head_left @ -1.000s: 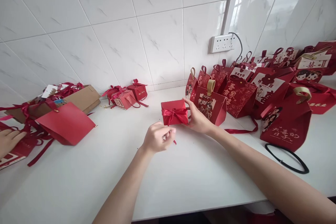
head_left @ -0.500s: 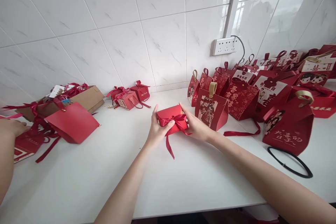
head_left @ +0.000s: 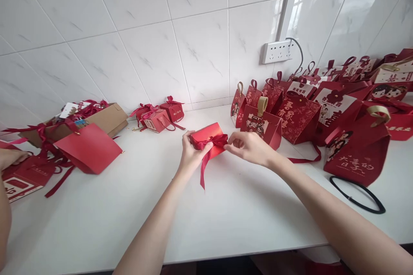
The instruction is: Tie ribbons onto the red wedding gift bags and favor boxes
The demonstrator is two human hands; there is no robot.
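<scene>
A small red box is in front of me above the middle of the white table, with a dark red ribbon tied in a bow on it and one tail hanging down. My left hand grips the box from its left side, thumb pressed on the bow's knot. At the right side of the box, my right hand pinches the end of the bow between thumb and fingers. Just behind the right hand stands a red gift bag with a gold handle.
Rows of red gift bags fill the right, near a black loop. Small red boxes sit by the wall. At left are a cardboard box, a red bag and another person's hand on a box.
My right hand has let go of the box's side and closed on the bow's right part. The box has tilted. At left, the other person's hand and box have shifted slightly left.
</scene>
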